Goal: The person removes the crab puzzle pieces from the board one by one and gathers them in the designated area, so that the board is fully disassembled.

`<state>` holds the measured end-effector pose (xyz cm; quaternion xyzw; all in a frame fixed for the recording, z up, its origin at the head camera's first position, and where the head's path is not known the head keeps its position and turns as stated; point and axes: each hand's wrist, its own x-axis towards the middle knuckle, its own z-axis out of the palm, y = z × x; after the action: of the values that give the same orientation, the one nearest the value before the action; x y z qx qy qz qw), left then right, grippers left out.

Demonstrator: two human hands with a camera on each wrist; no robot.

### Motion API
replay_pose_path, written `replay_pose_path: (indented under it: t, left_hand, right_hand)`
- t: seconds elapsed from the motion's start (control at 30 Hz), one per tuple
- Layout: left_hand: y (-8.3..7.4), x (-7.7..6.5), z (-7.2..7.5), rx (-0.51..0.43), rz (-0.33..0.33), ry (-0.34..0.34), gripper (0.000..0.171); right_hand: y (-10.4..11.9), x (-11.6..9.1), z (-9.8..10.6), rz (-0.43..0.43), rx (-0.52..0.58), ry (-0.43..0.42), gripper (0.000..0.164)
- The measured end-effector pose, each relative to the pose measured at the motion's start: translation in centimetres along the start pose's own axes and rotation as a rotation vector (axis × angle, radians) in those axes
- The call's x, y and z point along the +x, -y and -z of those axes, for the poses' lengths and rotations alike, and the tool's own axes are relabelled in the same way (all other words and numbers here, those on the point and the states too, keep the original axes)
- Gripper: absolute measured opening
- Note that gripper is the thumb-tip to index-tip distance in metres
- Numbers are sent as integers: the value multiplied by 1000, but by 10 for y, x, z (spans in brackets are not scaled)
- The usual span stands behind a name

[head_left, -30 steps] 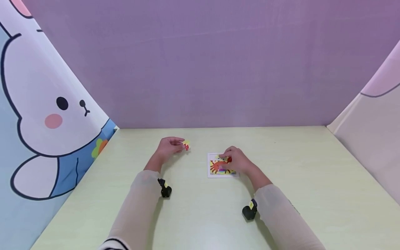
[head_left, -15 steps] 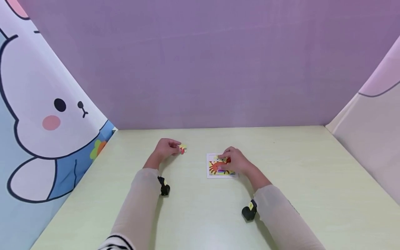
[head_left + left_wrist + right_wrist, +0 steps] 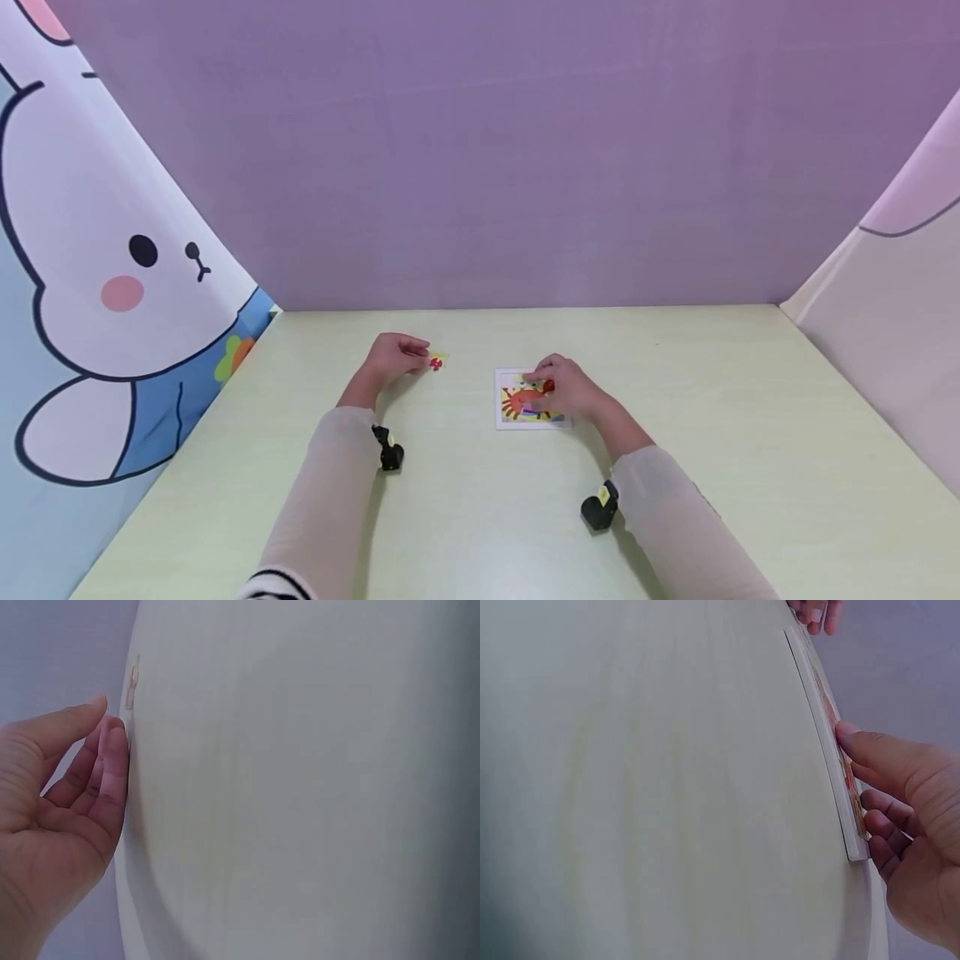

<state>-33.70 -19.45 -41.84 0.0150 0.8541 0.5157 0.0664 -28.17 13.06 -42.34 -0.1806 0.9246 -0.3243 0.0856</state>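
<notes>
On the table in the head view lies a small yellow and red puzzle piece [image 3: 437, 363], just beyond the fingertips of my left hand [image 3: 392, 358]. In the left wrist view, a narrow gap separates the piece [image 3: 133, 684] from the loosely bent fingers of the left hand [image 3: 75, 769]. My right hand [image 3: 567, 388] rests on a white-framed crab puzzle [image 3: 513, 422], thumb and forefinger spread over the picture and covering part of it. Seen from the right wrist, the thumb touches the face of the puzzle [image 3: 831, 761] and the lower fingers lie along its near edge.
A pale wooden table [image 3: 480, 517] spreads beneath both hands. At its back rises a purple cloth wall [image 3: 525, 167]; a printed rabbit panel [image 3: 90, 250] slants along the left side and a pale panel [image 3: 892, 317] along the right. Black wrist cameras [image 3: 600, 508] hang under the sleeves.
My left hand has drawn slightly left and towards me, lowered the puzzle piece onto the table and let go of it. The right hand has stayed in place on the crab puzzle.
</notes>
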Motion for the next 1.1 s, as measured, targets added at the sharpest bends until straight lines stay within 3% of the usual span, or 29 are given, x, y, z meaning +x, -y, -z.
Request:
replay_pose_path:
  t: [0.67, 1.1]
  left_hand:
    - [-23, -12, -14, -141, -124, 49, 36]
    - [-37, -23, -27, 26, -172, 46, 33]
  right_hand:
    - [-3, -3, 4, 74, -24, 26, 45]
    - [-4, -4, 4, 61, -6, 21, 44]
